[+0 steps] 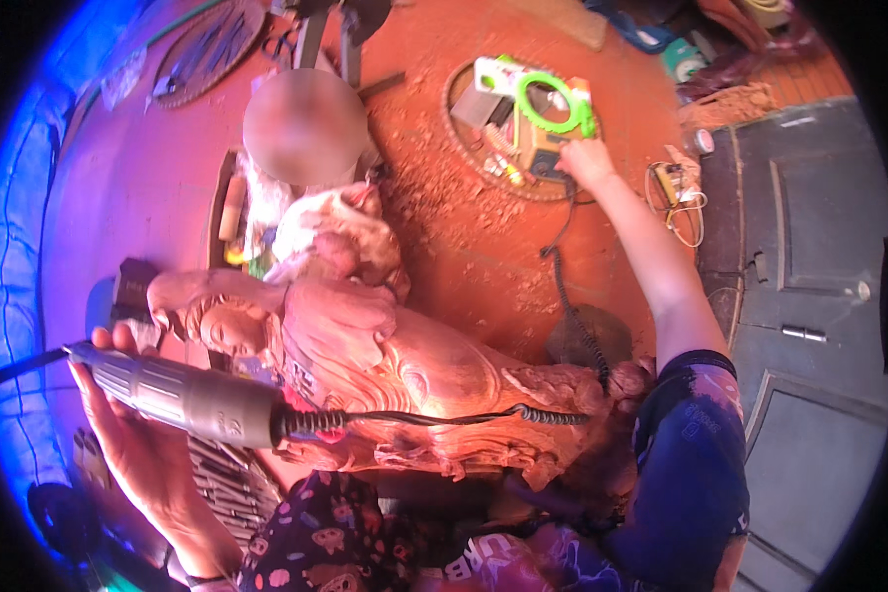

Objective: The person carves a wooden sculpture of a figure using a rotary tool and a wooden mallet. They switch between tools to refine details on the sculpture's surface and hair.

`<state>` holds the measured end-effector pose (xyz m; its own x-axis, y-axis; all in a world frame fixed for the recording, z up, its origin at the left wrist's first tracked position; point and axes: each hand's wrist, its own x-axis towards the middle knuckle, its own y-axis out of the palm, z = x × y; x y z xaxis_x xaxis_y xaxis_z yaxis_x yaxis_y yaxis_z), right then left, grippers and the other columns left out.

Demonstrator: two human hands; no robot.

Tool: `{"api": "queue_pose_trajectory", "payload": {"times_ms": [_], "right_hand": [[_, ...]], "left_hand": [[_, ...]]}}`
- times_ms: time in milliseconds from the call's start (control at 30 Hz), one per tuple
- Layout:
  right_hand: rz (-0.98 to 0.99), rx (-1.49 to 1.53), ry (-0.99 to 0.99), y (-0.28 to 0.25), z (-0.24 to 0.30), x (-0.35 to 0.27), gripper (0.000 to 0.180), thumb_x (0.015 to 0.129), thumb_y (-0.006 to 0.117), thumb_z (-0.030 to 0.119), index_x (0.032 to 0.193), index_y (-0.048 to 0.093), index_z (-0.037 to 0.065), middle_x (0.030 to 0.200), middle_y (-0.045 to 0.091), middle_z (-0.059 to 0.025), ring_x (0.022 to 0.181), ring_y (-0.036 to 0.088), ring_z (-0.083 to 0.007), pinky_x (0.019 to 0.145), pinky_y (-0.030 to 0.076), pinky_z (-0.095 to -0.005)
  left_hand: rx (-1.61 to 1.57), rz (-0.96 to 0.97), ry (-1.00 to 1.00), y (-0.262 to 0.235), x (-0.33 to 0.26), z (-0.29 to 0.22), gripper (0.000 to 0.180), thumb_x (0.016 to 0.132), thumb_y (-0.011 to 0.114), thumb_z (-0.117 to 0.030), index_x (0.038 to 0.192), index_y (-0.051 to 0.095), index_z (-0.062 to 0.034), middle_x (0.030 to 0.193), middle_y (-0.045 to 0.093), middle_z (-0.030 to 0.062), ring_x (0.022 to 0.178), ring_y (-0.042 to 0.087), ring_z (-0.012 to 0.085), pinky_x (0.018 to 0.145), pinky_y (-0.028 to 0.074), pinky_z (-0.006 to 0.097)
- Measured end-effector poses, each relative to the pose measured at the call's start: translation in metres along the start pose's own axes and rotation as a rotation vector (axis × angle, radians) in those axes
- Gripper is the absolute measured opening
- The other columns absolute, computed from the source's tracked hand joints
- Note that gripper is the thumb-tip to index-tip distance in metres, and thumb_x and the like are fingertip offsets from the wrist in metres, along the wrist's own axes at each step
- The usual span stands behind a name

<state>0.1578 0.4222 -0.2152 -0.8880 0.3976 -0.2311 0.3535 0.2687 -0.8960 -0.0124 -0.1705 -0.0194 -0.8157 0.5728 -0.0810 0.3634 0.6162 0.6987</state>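
Note:
A grey rotary carving handpiece [192,397] lies across my left hand [133,444], thumb and fingers around its body. Its dark coiled cord runs right, over a carved wooden statue [414,365] of a robed figure lying on its side, head to the left. My right arm stretches far forward. There, the closed fingers of my right hand [586,163] are at the corner of a yellowish control box [540,156]; what exactly they grip is hidden. A coiled cable [562,286] runs from the box back toward the statue.
The box sits in a round woven tray [451,104] with a green-rimmed magnifier [525,104]. Wood chips [454,187] litter the red floor. Carving tools [232,474] lie beside my left forearm, a power strip [669,185] at right near a grey door [819,217]. Another woven tray [207,59] holds tools.

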Motion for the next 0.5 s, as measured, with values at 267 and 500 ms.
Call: {"api": "queue_pose_trajectory", "payload": {"times_ms": [267, 500], "right_hand": [[-0.075, -0.066, -0.160, -0.024, 0.024, 0.000, 0.029, 0.084, 0.069, 0.034, 0.081, 0.069, 0.005, 0.076, 0.069, -0.0125, 0.072, 0.069, -0.0285, 0.062, 0.054, -0.0432], [0.002, 1.423, -0.180, -0.207, 0.104, -0.049, 0.059, 0.097, 0.042, 0.056, 0.094, 0.063, 0.001, 0.082, 0.067, -0.0082, 0.066, 0.064, -0.0160, 0.060, 0.050, -0.0277]], "left_hand": [[-0.086, 0.113, 0.026, 0.006, 0.023, -0.001, 0.048, 0.104, 0.041, -0.021, 0.143, 0.033, 0.0056, 0.147, 0.037, 0.0219, 0.130, 0.047, 0.0265, 0.108, 0.041, 0.039], [0.142, 0.002, -0.058, 0.056, 0.041, 0.024, 0.033, 0.096, 0.058, -0.021, 0.121, 0.058, 0.0004, 0.116, 0.063, 0.0163, 0.100, 0.065, 0.0185, 0.085, 0.056, 0.029]]}}
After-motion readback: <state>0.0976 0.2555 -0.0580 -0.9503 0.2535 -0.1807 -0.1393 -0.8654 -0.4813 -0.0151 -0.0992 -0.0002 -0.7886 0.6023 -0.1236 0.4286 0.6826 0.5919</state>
